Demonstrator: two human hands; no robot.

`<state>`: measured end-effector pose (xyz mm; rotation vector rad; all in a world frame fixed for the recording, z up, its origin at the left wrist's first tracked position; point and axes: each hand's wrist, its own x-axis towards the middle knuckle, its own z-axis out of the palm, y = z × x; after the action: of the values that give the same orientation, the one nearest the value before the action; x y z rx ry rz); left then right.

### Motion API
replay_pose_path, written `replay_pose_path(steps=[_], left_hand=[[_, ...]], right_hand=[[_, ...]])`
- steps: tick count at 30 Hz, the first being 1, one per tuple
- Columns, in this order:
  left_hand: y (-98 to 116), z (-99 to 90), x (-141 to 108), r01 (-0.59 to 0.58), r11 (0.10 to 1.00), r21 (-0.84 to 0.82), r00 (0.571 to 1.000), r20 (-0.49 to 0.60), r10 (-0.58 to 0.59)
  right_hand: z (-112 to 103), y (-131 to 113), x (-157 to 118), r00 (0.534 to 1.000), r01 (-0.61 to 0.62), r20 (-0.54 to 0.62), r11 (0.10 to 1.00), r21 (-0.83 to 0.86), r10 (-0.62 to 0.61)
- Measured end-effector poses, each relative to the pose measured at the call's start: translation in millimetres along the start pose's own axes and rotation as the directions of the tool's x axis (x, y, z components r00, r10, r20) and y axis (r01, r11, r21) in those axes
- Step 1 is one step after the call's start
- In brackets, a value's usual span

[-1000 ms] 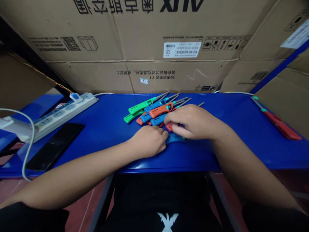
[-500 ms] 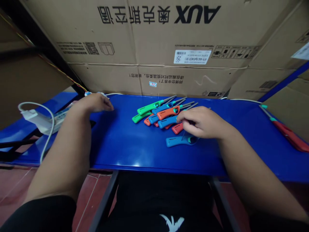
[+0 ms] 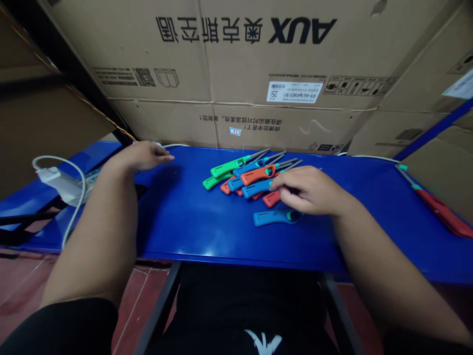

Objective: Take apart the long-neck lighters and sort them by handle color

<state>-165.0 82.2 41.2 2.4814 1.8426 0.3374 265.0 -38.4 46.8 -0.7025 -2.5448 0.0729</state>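
Several long-necked lighters lie in a pile on the blue table (image 3: 177, 217), among them a green lighter (image 3: 225, 168) and an orange lighter (image 3: 256, 174). My right hand (image 3: 305, 190) is over the pile's right side, its fingers pinched at a blue lighter (image 3: 256, 188); what is between the fingertips is hidden. Just below that hand lies another blue lighter (image 3: 271, 217), apart from the pile. My left hand (image 3: 150, 155) hovers over the table's left part, fingers drawn together, with nothing visible in them.
A cardboard box panel (image 3: 236, 59) stands along the back edge. At the left lies a white power strip (image 3: 89, 185) with a plug (image 3: 59, 182) and a looped cable. A red lighter (image 3: 441, 207) lies at the far right.
My left hand's fingers have straightened and drawn together a little. The right hand has barely moved, and the lighters lie as before. The view has shifted slightly.
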Motion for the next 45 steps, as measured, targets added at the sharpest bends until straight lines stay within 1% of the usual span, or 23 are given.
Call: replay_pose_path(steps=[1,2,3,5,7,8,9,11,14,16,17,20,22,24,27,29,32,35,37,40,43,44,45], left_hand=[[11,-0.9,0,0.101,0.995,-0.009,0.995,0.011,-0.100],[27,-0.5,-1,0.148,0.988,-0.033,0.989,-0.023,-0.149],[47,1.5,-2,0.147,0.986,-0.082,0.985,-0.081,-0.153],[93,10.4,-9,0.009,0.978,-0.210,0.983,-0.176,-0.046],[139,23.8,-20,-0.225,0.938,-0.262,0.964,-0.202,0.174],[159,30.9,-26,-0.333,0.911,-0.243,0.938,-0.186,0.293],[174,37.7,-32,-0.402,0.890,-0.216,0.913,-0.163,0.373],[193,48.8,-41,-0.418,0.898,-0.137,0.908,-0.103,0.406],[199,58.4,-46,-0.383,0.923,-0.025,0.921,-0.087,0.380],[198,61.2,-45,-0.389,0.921,0.019,0.916,-0.097,0.389],[198,62.0,-45,-0.401,0.915,0.034,0.911,-0.095,0.402],[201,63.6,-44,-0.449,0.892,0.046,0.890,-0.069,0.451],[204,64.0,-44,-0.453,0.892,0.015,0.889,-0.070,0.453],[204,63.1,-44,-0.443,0.896,-0.033,0.895,-0.073,0.440],[197,58.2,-44,-0.415,0.903,-0.113,0.910,-0.034,0.414],[189,53.2,-44,-0.403,0.901,-0.159,0.913,-0.002,0.407],[178,47.0,-46,-0.413,0.895,-0.168,0.904,0.040,0.425],[176,46.6,-49,-0.411,0.899,-0.151,0.897,0.110,0.428],[178,49.3,-50,-0.389,0.914,-0.118,0.906,0.132,0.403],[184,52.6,-52,-0.378,0.925,-0.034,0.914,0.142,0.379],[187,50.7,-55,-0.427,0.904,0.036,0.896,0.149,0.417],[188,49.3,-56,-0.445,0.894,0.046,0.887,0.155,0.434],[190,48.0,-58,-0.462,0.886,0.044,0.877,0.168,0.449]], right_hand=[[0,0,1,1.000,0.006,0.012,1.000,0.007,-0.006],[0,0,1,1.000,0.011,0.023,1.000,0.012,-0.011],[0,-1,1,0.999,0.015,0.031,1.000,0.013,-0.015],[-1,0,1,0.999,0.009,0.041,1.000,-0.002,-0.009],[-3,1,0,0.998,-0.009,0.058,1.000,-0.030,0.011],[-4,2,0,0.997,-0.021,0.067,0.999,-0.049,0.024],[-6,3,-1,0.996,-0.033,0.076,0.997,-0.071,0.039],[-9,7,-3,0.993,-0.061,0.098,0.991,-0.117,0.073],[-15,13,-7,0.976,-0.121,0.156,0.974,-0.191,0.152],[-19,17,-11,0.962,-0.164,0.177,0.960,-0.229,0.207],[-21,19,-12,0.959,-0.190,0.163,0.953,-0.235,0.231],[-26,20,-16,0.963,-0.254,0.048,0.950,-0.183,0.266],[-27,19,-16,0.969,-0.236,0.042,0.965,-0.117,0.242],[-26,16,-14,0.971,-0.199,0.121,0.977,-0.082,0.208],[-24,15,-12,0.946,-0.188,0.243,0.975,-0.120,0.213],[-26,19,-13,0.924,-0.207,0.287,0.962,-0.178,0.253],[-33,32,-22,0.888,-0.274,0.284,0.912,-0.304,0.361],[-42,53,-36,0.834,-0.382,0.222,0.818,-0.430,0.506],[-46,68,-46,0.779,-0.484,0.149,0.736,-0.474,0.609],[-51,87,-62,0.653,-0.678,-0.030,0.566,-0.470,0.757],[-57,96,-74,0.513,-0.820,-0.228,0.394,-0.416,0.827],[-59,96,-76,0.486,-0.844,-0.288,0.359,-0.398,0.825],[-61,95,-77,0.474,-0.863,-0.351,0.348,-0.365,0.808]])
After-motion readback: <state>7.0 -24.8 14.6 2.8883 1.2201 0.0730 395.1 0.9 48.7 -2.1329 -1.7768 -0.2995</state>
